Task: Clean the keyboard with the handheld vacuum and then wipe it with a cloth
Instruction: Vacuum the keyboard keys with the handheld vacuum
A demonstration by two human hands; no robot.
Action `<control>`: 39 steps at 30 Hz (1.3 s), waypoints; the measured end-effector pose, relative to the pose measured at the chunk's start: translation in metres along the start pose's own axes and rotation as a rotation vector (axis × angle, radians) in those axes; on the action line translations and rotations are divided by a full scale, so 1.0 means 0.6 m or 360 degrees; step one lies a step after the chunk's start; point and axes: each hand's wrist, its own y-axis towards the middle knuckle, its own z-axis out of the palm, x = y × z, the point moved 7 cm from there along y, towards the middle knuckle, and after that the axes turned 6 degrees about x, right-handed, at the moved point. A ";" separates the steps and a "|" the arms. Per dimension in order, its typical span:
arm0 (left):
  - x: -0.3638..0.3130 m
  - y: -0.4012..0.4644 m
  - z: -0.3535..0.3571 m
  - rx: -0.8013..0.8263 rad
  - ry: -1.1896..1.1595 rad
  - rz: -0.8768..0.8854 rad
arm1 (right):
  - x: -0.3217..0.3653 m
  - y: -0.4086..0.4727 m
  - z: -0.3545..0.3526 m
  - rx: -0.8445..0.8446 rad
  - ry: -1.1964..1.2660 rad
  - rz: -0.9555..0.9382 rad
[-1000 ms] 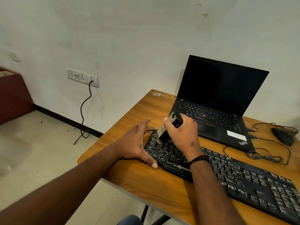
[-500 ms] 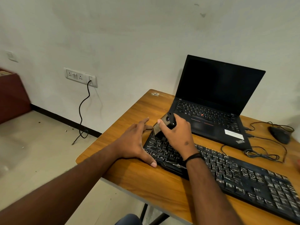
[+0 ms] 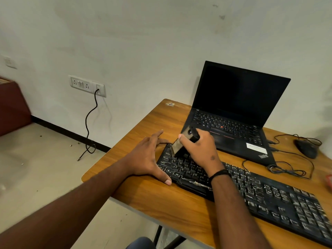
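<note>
On the table point(image 3: 143, 198), right hand point(image 3: 201, 150) has a closed grip on vacuum point(image 3: 181, 142), nozzle at keyboard point(image 3: 251, 191) left end; left hand point(image 3: 145, 159) flat, bracing it; sweep slowly rightward, row by row

Glossy wood-grain desk point(image 3: 179, 203); matt black plastic keyboard point(image 3: 269, 198).

Right hand point(image 3: 201, 150) grips the handheld vacuum point(image 3: 181, 143) on the keyboard point(image 3: 251, 191); left hand point(image 3: 145, 157) braces its end.

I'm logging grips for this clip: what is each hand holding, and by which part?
The right hand grips the handheld vacuum around its dark upper body. The left hand holds nothing, braced flat against the keyboard's left end.
</note>
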 end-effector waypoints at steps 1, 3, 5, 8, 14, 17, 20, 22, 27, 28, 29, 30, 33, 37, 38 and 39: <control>0.001 0.001 0.000 0.0004 0.0000 0.0001 | -0.002 -0.001 0.003 0.0058 0.0022 0.0011; 0.002 0.001 0.001 0.0002 -0.0003 0.0002 | -0.001 -0.003 0.000 0.0045 0.0020 -0.0004; 0.001 0.001 -0.001 -0.0008 0.0001 0.0008 | 0.000 -0.002 -0.007 -0.0017 0.0008 -0.0022; -0.002 0.000 -0.002 -0.0003 0.0009 0.0017 | -0.004 -0.002 -0.001 0.0142 0.0017 0.0002; -0.004 -0.001 -0.002 -0.0004 0.0015 0.0010 | -0.017 -0.004 -0.021 0.0091 0.0022 0.0068; -0.006 -0.004 -0.003 -0.0003 0.0005 0.0016 | -0.019 -0.007 -0.037 -0.0015 -0.0049 0.0109; -0.008 -0.004 -0.004 -0.0009 0.0007 0.0011 | -0.023 -0.010 -0.046 -0.0008 -0.0036 0.0114; -0.009 -0.004 -0.004 -0.0016 0.0007 0.0009 | -0.023 -0.012 -0.044 0.0088 -0.0019 0.0108; -0.007 -0.003 -0.003 -0.0014 0.0007 0.0002 | -0.021 -0.012 -0.052 0.0082 -0.0053 0.0075; -0.007 -0.003 -0.003 -0.0019 0.0004 0.0005 | -0.023 -0.013 -0.049 0.0137 -0.0003 0.0097; -0.007 -0.003 -0.003 -0.0024 0.0000 0.0008 | -0.025 -0.014 -0.053 0.0104 0.0019 0.0120; -0.008 -0.004 -0.003 -0.0027 0.0001 0.0007 | -0.028 -0.014 -0.064 -0.0002 0.0009 0.0137; -0.007 -0.003 -0.003 -0.0023 -0.0003 -0.0002 | -0.025 -0.016 -0.070 -0.0048 0.0011 0.0157; -0.002 -0.001 -0.001 0.0004 0.0010 -0.0011 | 0.014 -0.016 0.010 0.0215 -0.0026 0.0038; -0.005 -0.002 -0.001 0.0008 0.0015 -0.0006 | 0.022 -0.014 0.020 0.0165 -0.0079 -0.0002; -0.005 -0.003 0.000 0.0005 0.0013 -0.0004 | 0.026 -0.011 0.020 0.0102 -0.0125 -0.0006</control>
